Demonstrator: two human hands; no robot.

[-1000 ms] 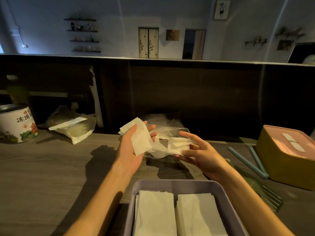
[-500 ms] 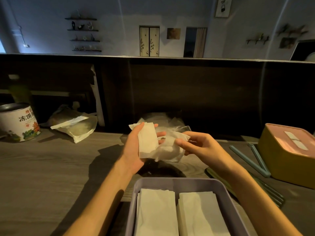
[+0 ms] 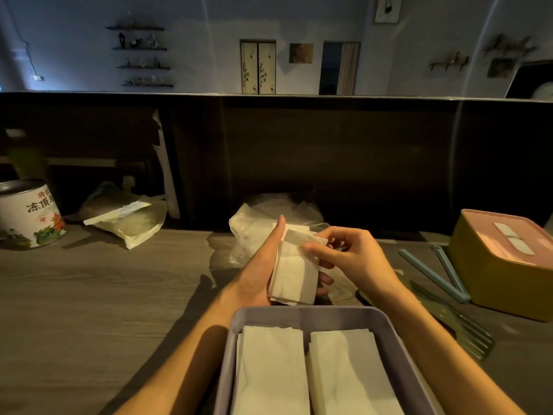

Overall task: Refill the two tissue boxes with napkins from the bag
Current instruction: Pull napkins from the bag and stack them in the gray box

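Left hand (image 3: 260, 271) cradles a small stack of napkins (image 3: 294, 275), right hand (image 3: 351, 257) pinching its top edge, just above the purple box (image 3: 299, 314) at the table's near edge. Best squared up first, then laid flat on the stacks inside.

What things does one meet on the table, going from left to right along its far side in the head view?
Tea tin → bag with a white label → clear napkin bag → blue clip → yellow box with pink lid.
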